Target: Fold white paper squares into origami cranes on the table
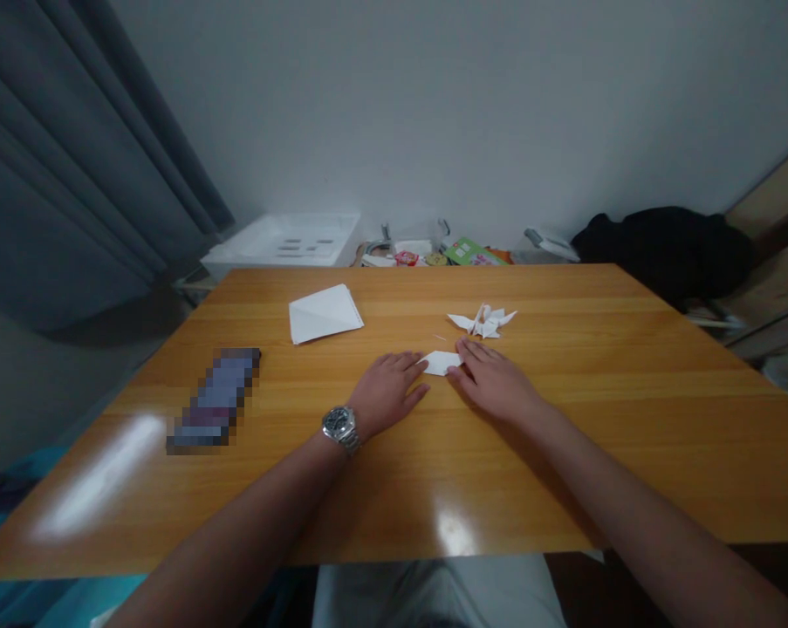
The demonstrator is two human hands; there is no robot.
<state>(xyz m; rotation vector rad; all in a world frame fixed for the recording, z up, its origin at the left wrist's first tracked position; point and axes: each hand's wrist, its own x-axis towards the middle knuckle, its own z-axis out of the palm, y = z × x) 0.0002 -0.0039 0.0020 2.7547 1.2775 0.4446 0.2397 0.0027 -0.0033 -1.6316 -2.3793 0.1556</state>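
Grey curtains (72, 174) hang at your far left, and a plain pale wall runs behind the wooden table (564, 453) you sit at. Beyond the table's back left corner stands a shallow white tray (282, 237); you can see dark slots in its floor, but what lies in it cannot be told. Just to its right sits a small heap of coloured clutter (433, 253), too small to make out.

On the table itself, from your left: a blurred dark oblong (215, 399), then a white sheet (324, 313) creased and lying flat, well apart from your hands. Your left hand (387, 392), with a wristwatch (339, 425) on it, rests palm down, fingers stretched out flat and touching the left end of the small folded paper (441, 362). Your right hand (491, 382) lies flat too, fingers straight, pressing on the paper's right end. Neither hand is closed around anything; the paper lies on the wood between them. Just beyond your right hand rests a folded paper figure (483, 321). A black bundle (661, 249) lies past the table's far right corner.
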